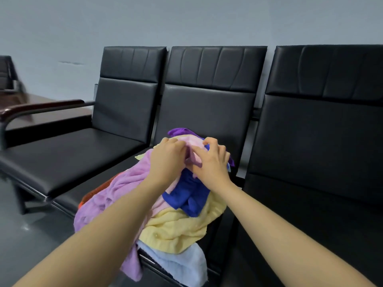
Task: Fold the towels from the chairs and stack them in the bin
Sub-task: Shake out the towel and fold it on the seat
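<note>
A big heap of towels (165, 204) sits on the middle black chair (207, 104), with some hanging over the front edge of the seat. Both hands are up at the top of the heap. The left hand (165, 160) has its fingers bent tight, and its grip pinches a fold of the pale pink towel (193, 146). The right hand (213, 160) is just beside it, fingers curled too, holding the same pink towel from the other side. A blue towel (190, 195) lies right under the hands, with a yellow towel (178, 228) below it and a purple towel (116, 191) on the left side.
</note>
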The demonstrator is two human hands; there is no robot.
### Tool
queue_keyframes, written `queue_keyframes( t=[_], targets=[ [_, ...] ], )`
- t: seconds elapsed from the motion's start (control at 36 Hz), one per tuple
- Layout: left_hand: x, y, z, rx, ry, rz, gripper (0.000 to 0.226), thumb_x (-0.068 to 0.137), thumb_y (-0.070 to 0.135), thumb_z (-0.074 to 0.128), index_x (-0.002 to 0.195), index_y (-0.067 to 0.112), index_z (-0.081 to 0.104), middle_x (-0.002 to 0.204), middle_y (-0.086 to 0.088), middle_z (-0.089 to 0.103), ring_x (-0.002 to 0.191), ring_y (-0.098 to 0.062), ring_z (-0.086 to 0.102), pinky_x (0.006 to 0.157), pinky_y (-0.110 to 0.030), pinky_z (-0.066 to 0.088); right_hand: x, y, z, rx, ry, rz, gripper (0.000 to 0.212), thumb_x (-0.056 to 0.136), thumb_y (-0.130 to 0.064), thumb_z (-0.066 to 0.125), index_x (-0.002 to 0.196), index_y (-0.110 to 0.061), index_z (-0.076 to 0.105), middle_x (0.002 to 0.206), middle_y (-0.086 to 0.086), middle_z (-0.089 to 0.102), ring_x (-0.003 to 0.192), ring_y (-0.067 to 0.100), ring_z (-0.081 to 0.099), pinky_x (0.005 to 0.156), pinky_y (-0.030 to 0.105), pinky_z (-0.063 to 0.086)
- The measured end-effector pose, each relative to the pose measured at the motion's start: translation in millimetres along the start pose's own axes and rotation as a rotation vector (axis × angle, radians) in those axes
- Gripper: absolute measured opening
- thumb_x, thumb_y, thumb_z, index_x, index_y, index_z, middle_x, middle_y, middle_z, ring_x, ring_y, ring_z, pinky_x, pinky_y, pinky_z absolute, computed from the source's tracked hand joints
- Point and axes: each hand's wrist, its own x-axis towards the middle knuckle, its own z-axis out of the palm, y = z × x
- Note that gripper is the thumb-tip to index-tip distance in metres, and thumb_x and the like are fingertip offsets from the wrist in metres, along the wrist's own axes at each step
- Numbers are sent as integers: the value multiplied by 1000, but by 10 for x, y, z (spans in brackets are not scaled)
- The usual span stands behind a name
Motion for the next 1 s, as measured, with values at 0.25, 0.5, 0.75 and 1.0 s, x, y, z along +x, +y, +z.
queue_keyframes(
  t=[0.25,0.5,0.75,1.0],
  targets=[
    [48,176,-82,-75,-115,-189,15,90,18,49,81,6,52,82,-7,53,81,-28,44,68,-34,30,122,-172,-472,604,167,196,23,95,-5,42,75,-16,45,72,-5,46,65,4,45,62,20,37],
    [-76,394,-333,-138,-155,-280,6,95,12,35,92,16,32,70,-5,53,68,-31,49,57,-34,33,-37,-181,-996,801,329,397,16,103,-14,33,97,-9,47,77,-6,49,65,3,49,52,7,40],
    [216,1148,-941,-400,-76,-199,16,100,28,37,102,15,44,80,-4,58,75,-30,51,68,-37,42,-248,-172,-1463,1050,175,308,32,92,-11,59,123,-9,50,104,-1,60,86,7,60,62,13,49],
    [435,1709,-888,-575,-113,-77,17,96,39,48,99,25,56,81,1,64,79,-22,58,67,-30,40,-407,174,-2016,810,201,261,15,89,-19,66,101,-11,66,87,0,68,79,9,62,65,20,52]
  ],
)
